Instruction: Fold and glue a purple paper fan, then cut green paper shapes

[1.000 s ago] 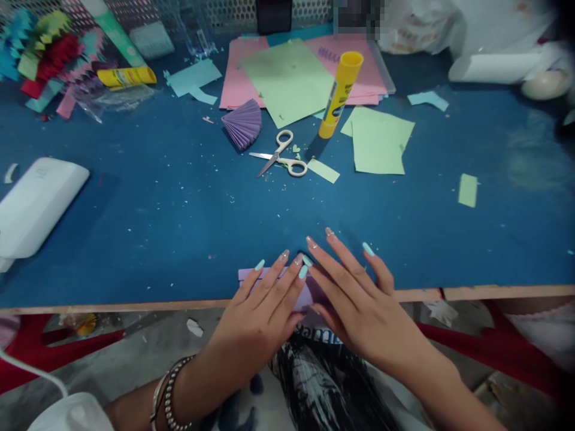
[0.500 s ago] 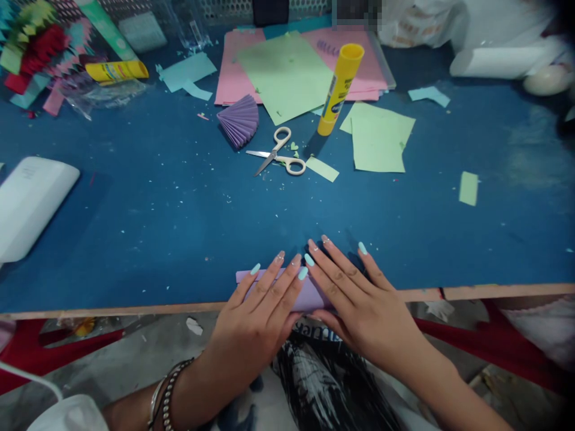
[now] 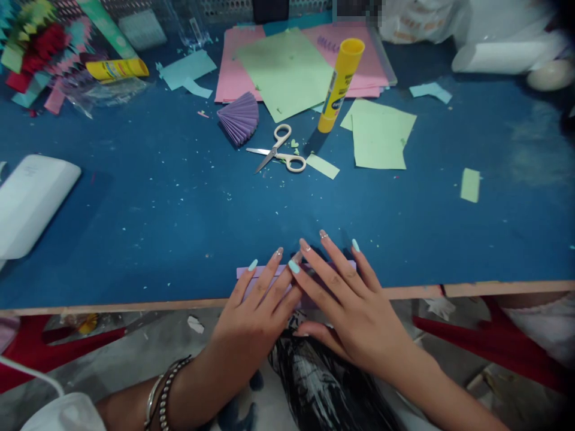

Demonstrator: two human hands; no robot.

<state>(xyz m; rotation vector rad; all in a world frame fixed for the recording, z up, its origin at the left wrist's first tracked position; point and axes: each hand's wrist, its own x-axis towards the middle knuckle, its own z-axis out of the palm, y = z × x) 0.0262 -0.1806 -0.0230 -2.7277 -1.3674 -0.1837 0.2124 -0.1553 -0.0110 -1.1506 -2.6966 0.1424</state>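
Note:
A strip of purple paper (image 3: pixel 245 273) with a folded far edge lies along the front edge of the blue table, largely hidden under both hands. My left hand (image 3: pixel 258 311) rests flat on its left part, fingers stretched out. My right hand (image 3: pixel 345 293) lies flat over its right part, fingers spread, its index finger crossing the fingertips of my left hand. Beyond the hands, white-handled scissors (image 3: pixel 275 152) lie with blades apart. Behind them sits a pleated purple paper fan (image 3: pixel 240 118), and a yellow glue stick (image 3: pixel 341 85) stands upright.
Pink sheets (image 3: pixel 231 66) and a green sheet (image 3: pixel 287 72) are stacked at the back. Smaller green papers (image 3: pixel 381 134) lie right of the glue stick. A white device (image 3: pixel 36 200) rests at the left, with colourful paper pieces (image 3: pixel 45 54) behind. Plastic bags (image 3: pixel 413 24) occupy the back right.
My right hand has slid slightly left, so its index finger now overlaps my left hand's fingertips. More of the purple paper's right end shows behind the right fingers.

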